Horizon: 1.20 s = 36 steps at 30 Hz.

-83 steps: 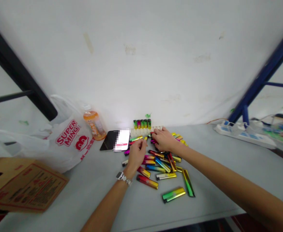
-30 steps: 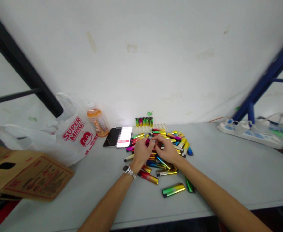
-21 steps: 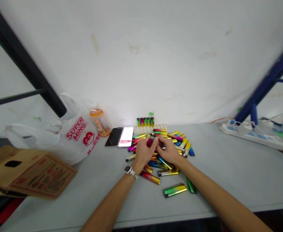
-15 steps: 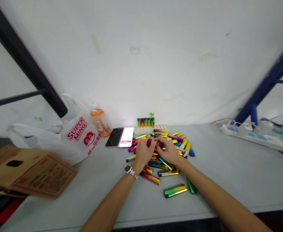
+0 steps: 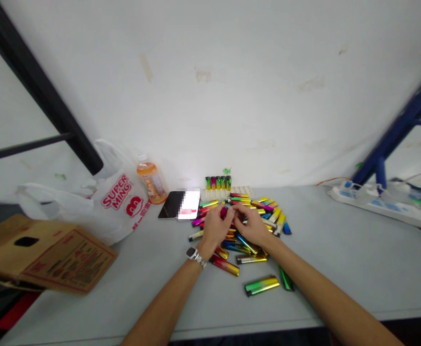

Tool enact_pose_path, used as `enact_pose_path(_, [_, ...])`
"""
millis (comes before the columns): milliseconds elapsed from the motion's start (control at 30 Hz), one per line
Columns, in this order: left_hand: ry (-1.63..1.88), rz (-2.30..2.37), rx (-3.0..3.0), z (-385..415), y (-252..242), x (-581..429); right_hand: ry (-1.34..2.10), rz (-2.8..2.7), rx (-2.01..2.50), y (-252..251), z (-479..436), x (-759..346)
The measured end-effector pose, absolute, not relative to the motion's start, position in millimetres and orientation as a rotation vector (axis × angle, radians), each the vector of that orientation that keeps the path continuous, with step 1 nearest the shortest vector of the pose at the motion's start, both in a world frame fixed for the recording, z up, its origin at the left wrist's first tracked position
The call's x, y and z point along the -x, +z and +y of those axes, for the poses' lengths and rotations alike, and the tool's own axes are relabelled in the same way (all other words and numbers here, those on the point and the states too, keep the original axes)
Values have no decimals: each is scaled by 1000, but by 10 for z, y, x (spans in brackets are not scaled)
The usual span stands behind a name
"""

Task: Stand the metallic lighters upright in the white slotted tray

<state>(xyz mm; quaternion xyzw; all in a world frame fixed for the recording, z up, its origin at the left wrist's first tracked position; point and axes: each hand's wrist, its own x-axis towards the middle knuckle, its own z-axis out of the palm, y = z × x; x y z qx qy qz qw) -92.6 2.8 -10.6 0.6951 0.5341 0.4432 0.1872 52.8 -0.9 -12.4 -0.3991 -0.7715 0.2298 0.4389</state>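
Observation:
My left hand [image 5: 214, 228] is closed around a magenta lighter [image 5: 224, 212], with only its end showing between the fingers. Right beside it, my right hand [image 5: 254, 226] has thumb and forefinger pinched together at the lighter; what lies between those fingertips is too small to tell. Beneath both hands spreads a loose pile of shiny lighters [image 5: 248, 245] in red, gold, green and blue. Closer to me lies a green-and-yellow lighter [image 5: 262, 285] on its own. Behind the pile, several lighters [image 5: 218, 183] stand upright in a row on a pale perforated tray [image 5: 242, 191].
Left of the tray a phone [image 5: 170, 204] lies flat on the grey table [image 5: 340, 259]. An orange drink bottle [image 5: 151, 182], a white plastic bag [image 5: 105, 216] and a cardboard box [image 5: 69, 259] stand further left. A white power strip [image 5: 379, 206] lies at the right.
Both hands stay together over the pile, with slight finger movement around the magenta lighter. The whole view has shifted slightly. The lighters on the table look unmoved.

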Motion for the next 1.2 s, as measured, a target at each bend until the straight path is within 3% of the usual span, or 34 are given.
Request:
enact_pose_path(367, [1279, 1198, -2045, 11, -34, 1014, 550, -1853, 1006, -164, 35, -529])
enact_pose_path(933, [1117, 1199, -2078, -2, -144, 984, 697, -1636, 879, -1, -29, -475])
enact_pose_path(1200, [1277, 1179, -1977, -13, -126, 976, 1156, -1206, 753, 87, 86, -579])
